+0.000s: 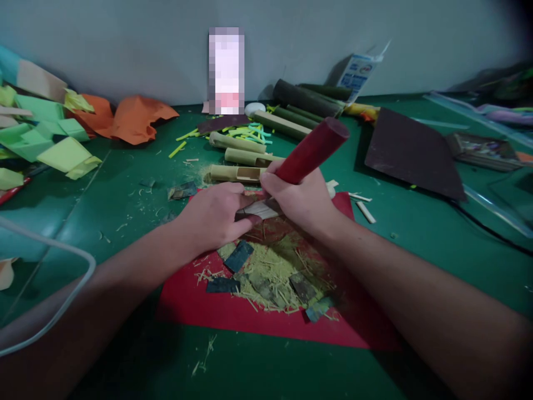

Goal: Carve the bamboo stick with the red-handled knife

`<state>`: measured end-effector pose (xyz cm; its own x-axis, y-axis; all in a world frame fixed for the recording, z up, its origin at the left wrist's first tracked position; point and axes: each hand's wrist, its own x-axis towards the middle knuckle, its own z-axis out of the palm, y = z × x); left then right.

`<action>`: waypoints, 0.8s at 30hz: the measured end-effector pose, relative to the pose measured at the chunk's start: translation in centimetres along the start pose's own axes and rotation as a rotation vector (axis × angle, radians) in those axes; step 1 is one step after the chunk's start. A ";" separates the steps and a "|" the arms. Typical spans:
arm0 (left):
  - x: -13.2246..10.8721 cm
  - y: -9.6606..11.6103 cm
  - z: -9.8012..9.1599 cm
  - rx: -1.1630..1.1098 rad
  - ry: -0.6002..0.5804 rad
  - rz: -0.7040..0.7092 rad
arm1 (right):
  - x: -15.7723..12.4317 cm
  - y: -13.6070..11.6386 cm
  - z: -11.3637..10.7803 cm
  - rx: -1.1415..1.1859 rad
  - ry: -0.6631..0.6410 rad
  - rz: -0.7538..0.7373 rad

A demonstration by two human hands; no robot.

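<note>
My right hand point(302, 203) is closed round the red cylindrical handle point(312, 150) of a tool whose working end is hidden between my hands. My left hand point(216, 214) is closed on a small pale bamboo piece point(260, 209), pinned over a red sheet point(208, 308) on the green table. Below my hands lies a heap of yellow-green shavings point(275, 278) with several dark scraps point(238, 256) mixed in.
Cut bamboo tubes point(237, 143) and dark green stalks point(303, 99) lie beyond my hands. A dark brown sheet point(410, 153) lies to the right. Orange paper point(133, 118) and green and yellow paper pieces point(45, 139) sit at the left. A carton point(358, 72) leans on the wall.
</note>
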<state>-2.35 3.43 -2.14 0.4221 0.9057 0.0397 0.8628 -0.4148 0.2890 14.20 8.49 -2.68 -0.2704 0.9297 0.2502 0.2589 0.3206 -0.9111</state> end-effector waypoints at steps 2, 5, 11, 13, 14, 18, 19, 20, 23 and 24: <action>-0.1 0.1 0.0 -0.025 0.008 -0.007 | 0.0 -0.1 0.0 0.000 0.002 0.004; -0.1 0.1 0.0 -0.074 0.031 -0.015 | 0.0 -0.3 -0.2 0.017 -0.049 0.014; 0.0 -0.2 0.0 -0.045 0.033 0.035 | -0.1 -0.5 -0.4 0.054 -0.058 0.061; 0.0 -0.2 0.0 -0.026 0.022 0.029 | -0.1 -0.4 -0.3 0.019 0.017 0.045; 0.0 -0.2 0.1 -0.018 0.021 0.022 | 0.0 -0.3 -0.2 -0.002 0.036 0.037; 0.0 -0.1 0.1 -0.020 0.028 0.006 | 0.1 -0.1 -0.1 -0.032 0.021 0.021; 0.0 -0.1 0.1 -0.020 0.024 0.000 | 0.2 -0.1 -0.1 -0.034 0.015 0.016; 0.0 0.0 0.1 -0.017 0.018 -0.004 | 0.2 -0.1 0.0 -0.035 0.009 0.010; 0.0 0.1 0.0 -0.007 0.012 -0.012 | 0.1 0.0 0.1 -0.029 0.006 0.009; 0.0 0.1 0.0 -0.010 0.018 -0.015 | 0.1 -0.1 0.1 -0.024 0.005 0.015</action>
<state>-2.27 3.34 -2.15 0.4045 0.9130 0.0524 0.8659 -0.4008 0.2993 14.08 8.55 -2.63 -0.2616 0.9353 0.2382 0.2850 0.3107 -0.9068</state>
